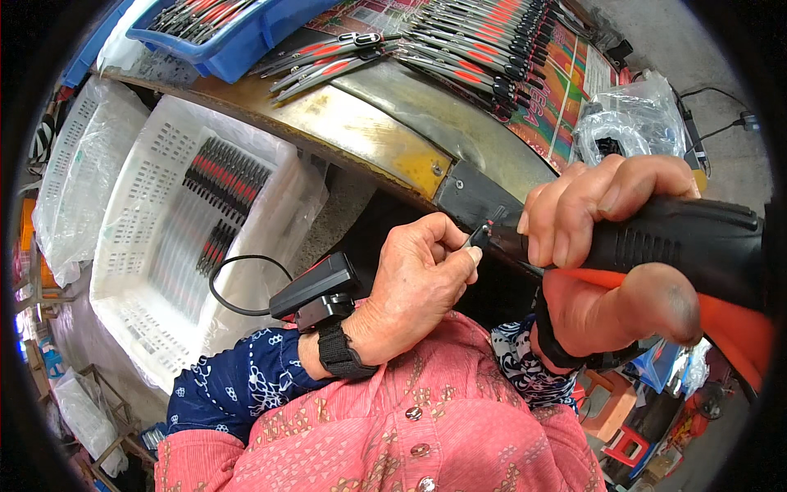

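My right hand [611, 230] is closed around a long black-and-orange tool handle [689, 246], with ribs on its black side. The fingers lie over the top and the thumb below; its far end runs out of view at the right. My left hand [426, 271] pinches a small dark piece [477, 236] between thumb and fingertips, close to the handle's narrow left end. Whether the two are joined, I cannot tell. Just behind my fingertips is the dark metal corner [471, 195] of the workbench.
Rows of slim grey, red and black pieces [484, 49] lie on the bench [352, 115]. A blue bin [238, 49] holds more. At left stands a white perforated crate [131, 238] with similar pieces inside. A clear plastic bag [631, 115] sits at the right.
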The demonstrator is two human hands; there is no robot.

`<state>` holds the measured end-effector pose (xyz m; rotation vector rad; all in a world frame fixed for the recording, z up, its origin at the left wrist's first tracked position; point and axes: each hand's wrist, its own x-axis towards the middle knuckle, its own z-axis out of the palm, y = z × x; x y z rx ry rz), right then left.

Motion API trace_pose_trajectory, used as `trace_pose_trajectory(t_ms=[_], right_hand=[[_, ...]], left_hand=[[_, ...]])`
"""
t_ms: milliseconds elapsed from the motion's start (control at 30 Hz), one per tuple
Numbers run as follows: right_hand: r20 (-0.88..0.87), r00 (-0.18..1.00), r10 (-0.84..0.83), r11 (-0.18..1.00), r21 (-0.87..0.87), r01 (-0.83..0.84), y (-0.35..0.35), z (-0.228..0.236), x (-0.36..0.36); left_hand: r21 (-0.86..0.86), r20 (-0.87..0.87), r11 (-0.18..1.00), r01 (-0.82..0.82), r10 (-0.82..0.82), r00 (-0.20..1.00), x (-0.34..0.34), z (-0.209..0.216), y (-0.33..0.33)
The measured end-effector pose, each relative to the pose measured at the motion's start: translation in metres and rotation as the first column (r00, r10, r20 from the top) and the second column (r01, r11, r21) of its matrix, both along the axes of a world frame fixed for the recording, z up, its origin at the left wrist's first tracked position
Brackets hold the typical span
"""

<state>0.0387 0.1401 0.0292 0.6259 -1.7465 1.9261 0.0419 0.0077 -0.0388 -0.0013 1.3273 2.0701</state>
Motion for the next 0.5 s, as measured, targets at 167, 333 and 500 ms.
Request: trace_pose_trajectory(t_ms=[167,333,500], right_hand=[[0.184,0.97,-0.161,0.985,0.094,0.145,-0.015,0.013,0.004],[0.244,0.948,-0.206,0.974,0.143,0.175,-0.023,0.022,0.004],[0.25,0.95,-0.189,0.976,0.158,0.153,-0.024,0.022,0.0]], left_hand=[[0.025,-0.014,0.999,-0.033,0.033,0.999,0.002,-0.003,0.0],[0.025,-0.063,0.998,-0.058,0.059,0.996,0.003,-0.008,0.002],[-0.013,-0.111,0.996,-0.091,0.089,0.99,0.004,-0.012,0.004]])
